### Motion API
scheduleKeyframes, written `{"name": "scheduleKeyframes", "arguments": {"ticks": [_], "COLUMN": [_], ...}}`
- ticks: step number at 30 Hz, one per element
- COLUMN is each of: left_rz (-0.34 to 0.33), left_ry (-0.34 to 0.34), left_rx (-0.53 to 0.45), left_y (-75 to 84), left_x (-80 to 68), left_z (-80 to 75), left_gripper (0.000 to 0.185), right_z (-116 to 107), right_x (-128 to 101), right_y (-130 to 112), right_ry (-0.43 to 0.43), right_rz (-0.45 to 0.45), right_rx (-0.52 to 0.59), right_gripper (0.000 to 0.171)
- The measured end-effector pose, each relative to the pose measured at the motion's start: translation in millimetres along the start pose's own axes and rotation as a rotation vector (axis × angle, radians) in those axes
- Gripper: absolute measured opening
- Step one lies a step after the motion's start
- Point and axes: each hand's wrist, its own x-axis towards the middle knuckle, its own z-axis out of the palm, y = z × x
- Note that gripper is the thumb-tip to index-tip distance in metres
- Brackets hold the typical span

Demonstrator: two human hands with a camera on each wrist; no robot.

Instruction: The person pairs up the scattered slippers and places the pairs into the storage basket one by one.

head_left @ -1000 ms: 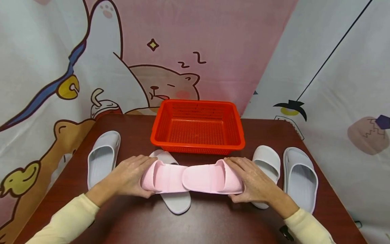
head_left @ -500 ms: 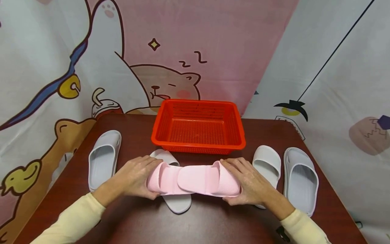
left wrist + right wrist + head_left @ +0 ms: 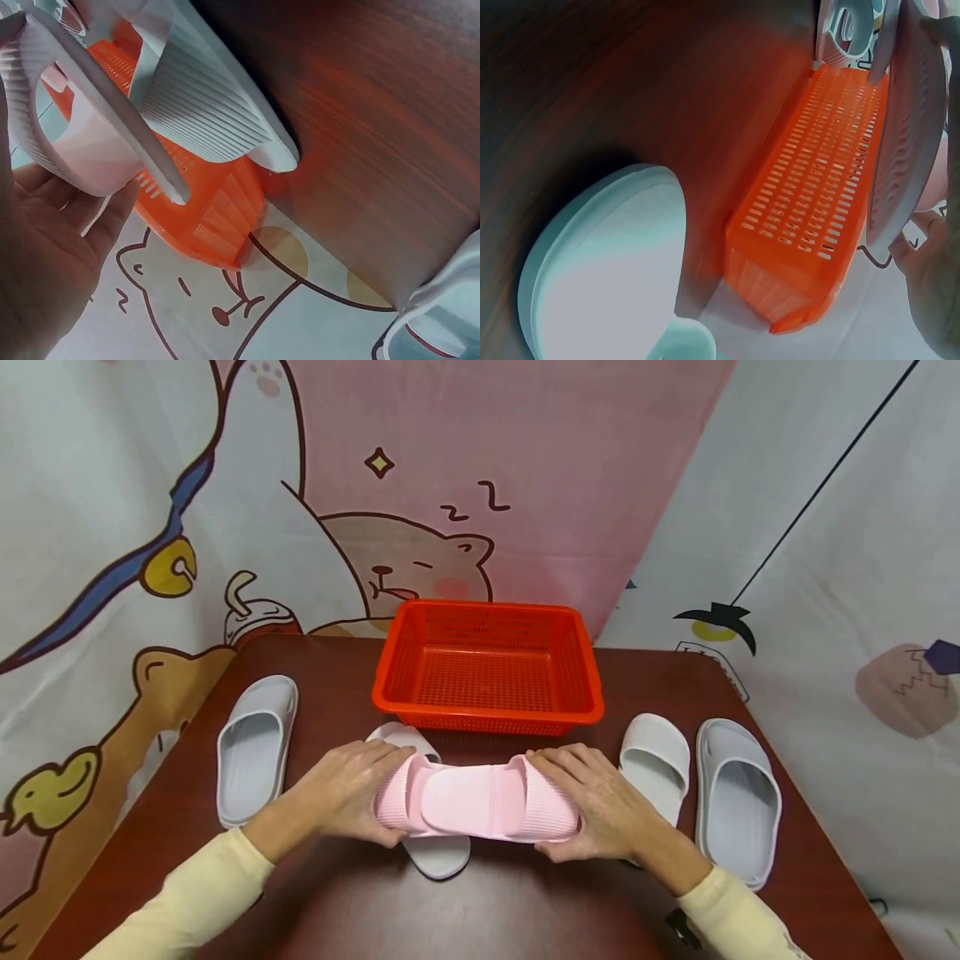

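Two pink slippers lie end to end in the head view, ribbed straps outward. My left hand (image 3: 348,793) grips the strap end of the left pink slipper (image 3: 392,797), thumb toward me and fingers over the far side. The right pink slipper (image 3: 461,800) is held the same way by my right hand (image 3: 600,802). Its heel overlaps on top of the left one's sole, hiding most of it. Beneath the pair is a white slipper (image 3: 438,857), partly covered. In the left wrist view, the pink slipper (image 3: 97,150) is raised above the ribbed white slipper (image 3: 210,112).
An orange-red basket (image 3: 487,720) stands at the back of the brown table (image 3: 480,914). Another white slipper (image 3: 660,768) and a grey slipper (image 3: 742,810) lie right of my hands. A second grey slipper (image 3: 255,760) lies at the left. A patterned curtain (image 3: 570,485) hangs behind.
My hands have moved toward each other, sliding the pink slippers further over one another, so the overlap has grown. The basket and the other slippers have stayed put.
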Motion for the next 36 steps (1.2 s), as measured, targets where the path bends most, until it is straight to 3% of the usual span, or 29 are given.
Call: {"name": "scheduleKeyframes", "arguments": {"ticks": [13,22,36], "left_rz": [-0.010,0.021,0.073], "left_ry": [-0.009,0.028,0.022], "left_rx": [-0.110,-0.077,-0.058], "left_y": [11.3,11.4,16.8], "left_x": [13.2,15.5,25.8], "left_z": [6.3,8.6,12.3], "left_gripper": [0.086,0.089,0.091], "right_z": [6,5,11], "right_x": [6,10,19], "right_y": [-2,-3,-7], "right_ry": [0.045,0.040,0.045], "right_rz": [-0.043,-0.017,-0.010], "right_rx": [0.006,0.010,0.020], "right_gripper": [0.102,0.101,0.101]}}
